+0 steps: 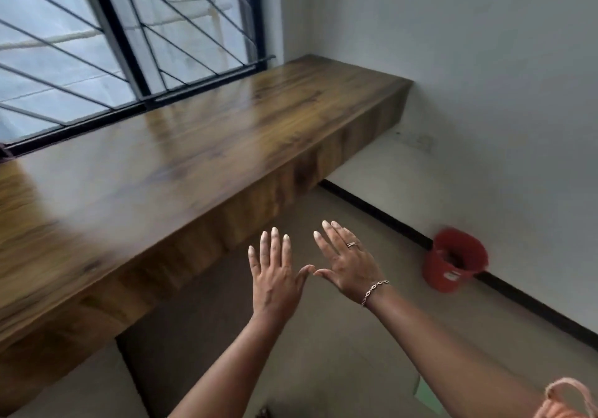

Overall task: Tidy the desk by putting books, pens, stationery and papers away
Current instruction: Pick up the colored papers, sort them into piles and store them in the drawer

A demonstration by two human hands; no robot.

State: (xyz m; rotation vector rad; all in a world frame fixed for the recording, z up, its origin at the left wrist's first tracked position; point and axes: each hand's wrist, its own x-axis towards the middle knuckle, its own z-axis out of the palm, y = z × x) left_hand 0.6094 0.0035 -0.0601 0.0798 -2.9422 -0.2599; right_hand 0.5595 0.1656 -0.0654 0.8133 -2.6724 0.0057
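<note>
- The left hand [275,275] and right hand [348,262] were held up flat, backs to the camera, fingers spread, thumb tips almost meeting. Neither held anything.
- Both hovered over the floor, just short of the wooden desk's [194,145] front edge, touching nothing.
- No books, pens, stationery or papers showed in view, so nothing lay within reach; the desktop showed only grain and window glare.
- Judged: a start or finish pose. The next move called for looking around for leftover items.

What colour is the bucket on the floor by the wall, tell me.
Red; the bucket shows clearest in the head view, the only one.
</note>
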